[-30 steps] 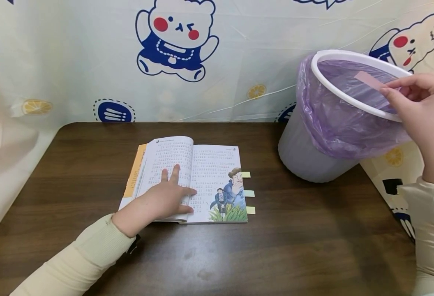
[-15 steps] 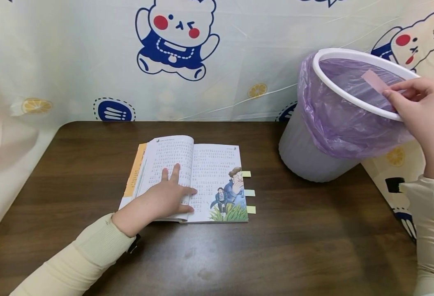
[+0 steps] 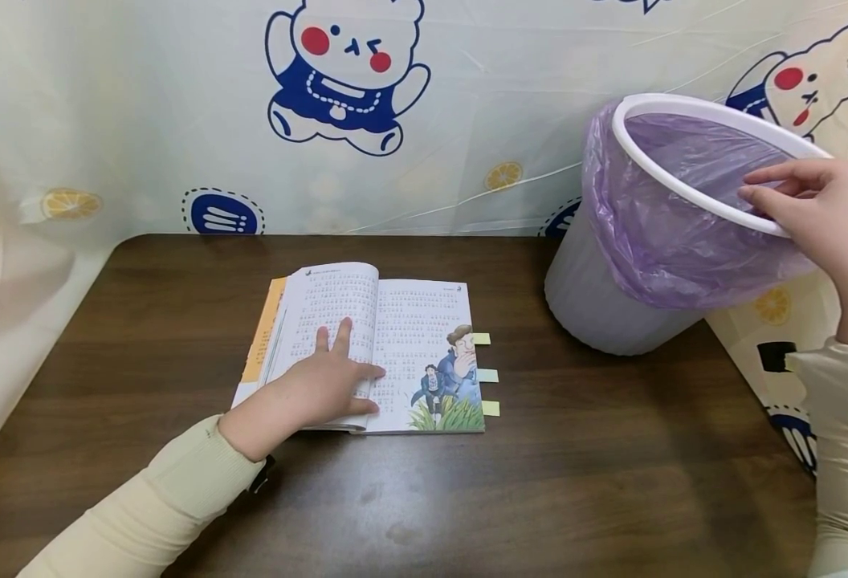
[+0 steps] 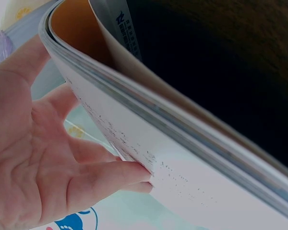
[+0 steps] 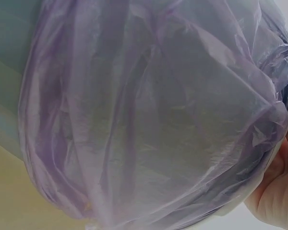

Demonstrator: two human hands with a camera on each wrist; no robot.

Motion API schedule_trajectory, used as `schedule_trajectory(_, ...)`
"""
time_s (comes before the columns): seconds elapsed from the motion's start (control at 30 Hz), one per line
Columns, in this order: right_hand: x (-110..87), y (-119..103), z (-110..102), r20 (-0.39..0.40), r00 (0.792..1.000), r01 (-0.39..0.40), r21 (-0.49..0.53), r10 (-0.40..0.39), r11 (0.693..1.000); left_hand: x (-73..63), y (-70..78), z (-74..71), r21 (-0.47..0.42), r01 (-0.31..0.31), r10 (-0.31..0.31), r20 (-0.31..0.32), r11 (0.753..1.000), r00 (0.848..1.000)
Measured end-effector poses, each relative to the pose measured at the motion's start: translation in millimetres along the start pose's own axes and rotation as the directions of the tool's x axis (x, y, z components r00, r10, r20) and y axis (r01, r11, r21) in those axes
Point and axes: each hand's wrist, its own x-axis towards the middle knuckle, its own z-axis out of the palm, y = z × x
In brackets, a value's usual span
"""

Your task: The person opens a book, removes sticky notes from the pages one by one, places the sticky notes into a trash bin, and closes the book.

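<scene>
My left hand [image 3: 315, 391] rests with spread fingers on the open book [image 3: 420, 321], over its left page and the fold. Seen in the left wrist view, the fingers reach along a printed page [image 4: 129, 139] below the curved page edges. At the right, my right hand [image 3: 821, 213] hovers over the near rim of a trash bin [image 3: 597, 297] lined with a purple plastic bag [image 3: 670, 257]. Its thumb and index finger stand slightly apart, and no paper strip shows between them. The right wrist view is mostly filled by the liner, with part of the hand [image 5: 273, 191] at the edge.
Several sticky tabs [image 3: 487, 376] jut from the book's right edge. The bin stands tilted at the back right of the dark wooden table [image 3: 576, 474]. Behind the table hangs a cloth [image 3: 496, 88] printed with bears.
The pink paper strip that my right hand pinched over the bin is gone from its fingers and out of sight. My left hand stays on the book.
</scene>
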Motion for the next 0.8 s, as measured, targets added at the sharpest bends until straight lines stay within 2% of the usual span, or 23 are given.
schedule_trajectory(0.33, -7.3, -9, 1, -0.026, 1.000, -0.015, -0.034, 0.015, 0.999, 0.3, -0.2, -0.2, 0.019, -0.014, 0.014, -0.008, 1.000, 1.000)
schedule_trajectory(0.63, -16.3, -19, 4, -0.106, 0.994, 0.045, 0.163, -0.027, 0.986, -0.1, 0.1, -0.3, 0.015, -0.010, 0.010, -0.003, 1.000, 1.000)
schedule_trajectory(0.8, -21.9, -27, 4, -0.125, 0.991, 0.072, 0.175, -0.050, 0.982, -0.2, 0.5, -1.1, 0.015, -0.008, 0.008, 0.000, 1.000, 1.000)
